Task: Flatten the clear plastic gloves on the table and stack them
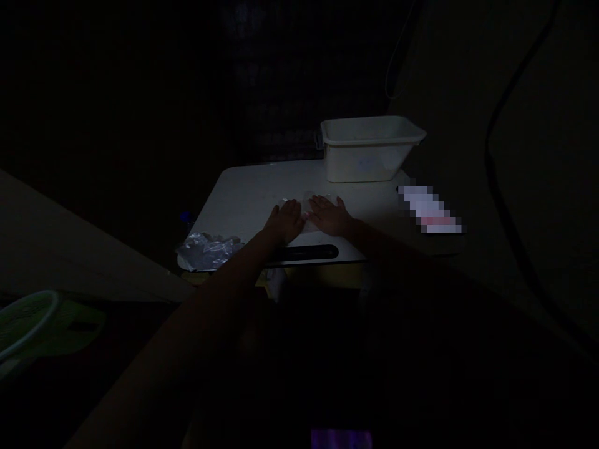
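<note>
A small sheet of clear plastic [309,198], perhaps a bag, lies on the white tabletop [253,187]. My left hand [285,221] rests flat on its left side, palm down and fingers stretched out. From the right, my right hand [329,215] presses flat on the same plastic with its fingers apart. The two thumbs almost meet in the middle. The palms cover much of the plastic, and the dim light hides its details.
A white plastic tub [362,159] stands at the table's back right. Crumpled clear plastic bags [208,251] lie at the front left corner. A blurred-out, phone-like screen [430,209] is on the right. A dark slot [304,252] runs along the front edge. A green basket [70,324] is at lower left.
</note>
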A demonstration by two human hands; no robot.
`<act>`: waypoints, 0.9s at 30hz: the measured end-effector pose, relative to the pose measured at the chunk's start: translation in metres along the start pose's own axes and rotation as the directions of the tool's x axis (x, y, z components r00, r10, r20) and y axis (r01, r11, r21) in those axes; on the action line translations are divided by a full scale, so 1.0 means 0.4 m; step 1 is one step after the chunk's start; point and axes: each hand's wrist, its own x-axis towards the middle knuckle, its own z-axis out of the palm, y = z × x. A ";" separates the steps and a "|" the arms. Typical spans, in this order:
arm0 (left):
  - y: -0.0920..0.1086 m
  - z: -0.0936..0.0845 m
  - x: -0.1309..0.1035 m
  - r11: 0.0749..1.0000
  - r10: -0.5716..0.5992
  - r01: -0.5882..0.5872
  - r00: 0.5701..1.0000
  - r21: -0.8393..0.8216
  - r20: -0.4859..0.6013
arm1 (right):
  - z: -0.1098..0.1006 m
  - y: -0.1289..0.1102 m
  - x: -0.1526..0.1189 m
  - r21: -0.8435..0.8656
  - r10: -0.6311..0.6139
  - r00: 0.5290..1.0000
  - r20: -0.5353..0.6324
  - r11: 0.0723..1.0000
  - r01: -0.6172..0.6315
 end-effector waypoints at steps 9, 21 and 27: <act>0.002 -0.005 0.003 0.996 -0.085 0.084 0.993 0.017 0.076 | 0.000 -0.004 0.002 0.052 0.008 1.000 0.002 0.999 -0.008; 0.004 -0.008 0.001 0.998 -0.064 0.062 0.995 0.030 0.078 | -0.023 0.030 0.012 0.140 0.141 0.987 -0.076 0.982 -0.129; 0.005 -0.007 0.002 0.998 -0.067 0.068 0.995 -0.011 0.070 | 0.000 -0.013 0.008 0.069 -0.074 0.992 -0.099 0.994 0.081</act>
